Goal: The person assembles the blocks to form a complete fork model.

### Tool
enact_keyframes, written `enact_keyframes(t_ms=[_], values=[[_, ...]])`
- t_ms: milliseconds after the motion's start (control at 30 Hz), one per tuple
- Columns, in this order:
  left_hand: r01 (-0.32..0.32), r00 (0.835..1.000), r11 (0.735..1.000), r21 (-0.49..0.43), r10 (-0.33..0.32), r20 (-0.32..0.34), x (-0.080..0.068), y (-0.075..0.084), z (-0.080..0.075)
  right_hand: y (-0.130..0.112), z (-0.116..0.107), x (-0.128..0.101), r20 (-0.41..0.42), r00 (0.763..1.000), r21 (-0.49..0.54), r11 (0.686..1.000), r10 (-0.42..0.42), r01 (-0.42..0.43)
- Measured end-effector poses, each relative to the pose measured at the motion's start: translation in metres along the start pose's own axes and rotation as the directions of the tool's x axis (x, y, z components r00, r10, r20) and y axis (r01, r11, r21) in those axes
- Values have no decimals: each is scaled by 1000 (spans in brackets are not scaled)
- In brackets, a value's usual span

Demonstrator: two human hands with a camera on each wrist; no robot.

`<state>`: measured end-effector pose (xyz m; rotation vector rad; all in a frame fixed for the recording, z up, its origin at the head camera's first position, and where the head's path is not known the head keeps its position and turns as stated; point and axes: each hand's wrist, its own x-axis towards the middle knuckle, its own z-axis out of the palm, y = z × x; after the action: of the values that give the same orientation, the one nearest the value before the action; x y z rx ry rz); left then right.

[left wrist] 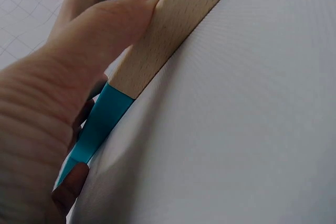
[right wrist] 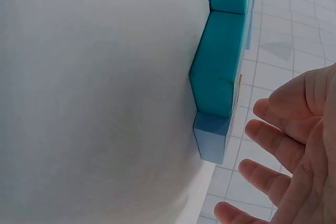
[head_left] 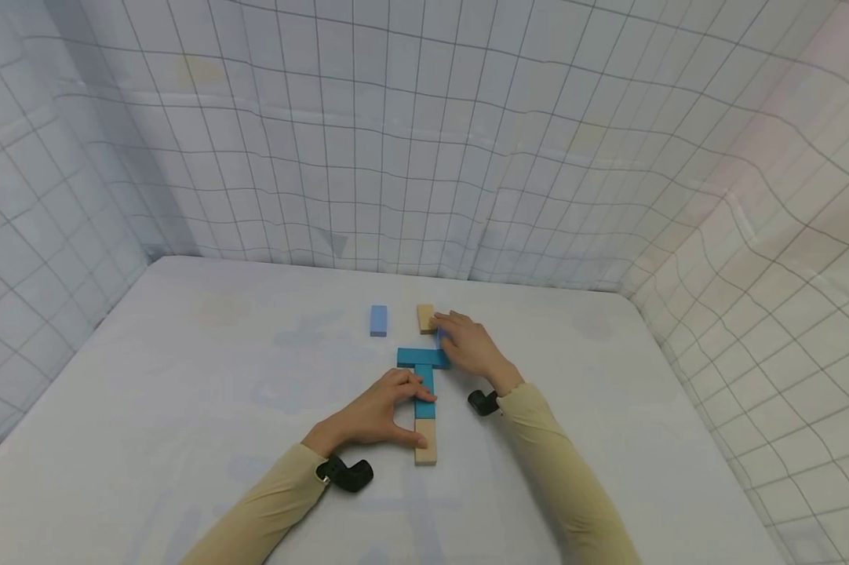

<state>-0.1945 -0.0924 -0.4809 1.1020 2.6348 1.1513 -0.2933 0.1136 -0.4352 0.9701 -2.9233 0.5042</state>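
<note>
Small blocks lie joined in a line on the white table. A teal block (head_left: pixel 413 358) lies crosswise at the far end, with another teal block (head_left: pixel 424 408) and a wooden block (head_left: pixel 428 453) running toward me. My left hand (head_left: pixel 375 408) spans these two, its thumb resting on the wooden one and its fingertips over the teal one. By the crosswise block's right end is a light blue block (right wrist: pixel 212 137), partly covered in the head view by my right hand (head_left: pixel 469 345). In the right wrist view, that hand's loosely spread fingers (right wrist: pixel 273 140) appear apart from the blocks.
A second light blue block (head_left: pixel 378 321) sits farther back on the left. Another wooden block (head_left: pixel 425 317) lies behind the crosswise teal one, near my right fingertips. Grid-patterned white curtains (head_left: pixel 396 141) enclose the table (head_left: pixel 255 353) at the back and sides.
</note>
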Motion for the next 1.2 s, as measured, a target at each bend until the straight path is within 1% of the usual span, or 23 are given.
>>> enact_keyframes(t_ms=[267, 533, 833, 933, 1133, 1200], values=[[1, 1000, 1000, -4, -1, 1, 0, 2, 1, -4, 3, 2, 68, 997, -38, 999, 41, -38], [-13, 1000, 1000, 16, 13, 0, 1, 2, 0, -10, 1, 4, 83, 995, -55, 998, 46, -41], [-17, 1000, 1000, 21, 17, 4, 1, 1, -1, -13, 2, 3, 77, 997, -76, 997, 25, -19], [-21, 1000, 1000, 18, 21, -1, 1, 0, -1, -12, 2, 2, 71, 997, -75, 997, 16, -10], [-45, 999, 998, 39, 46, -22, 1, -1, 1, -12, 3, 0, 70, 998, -83, 997, 4, 2], [-37, 999, 999, 39, 37, -18, 1, -2, 1, -12, 4, -1, 68, 998, -84, 996, 0, 5]])
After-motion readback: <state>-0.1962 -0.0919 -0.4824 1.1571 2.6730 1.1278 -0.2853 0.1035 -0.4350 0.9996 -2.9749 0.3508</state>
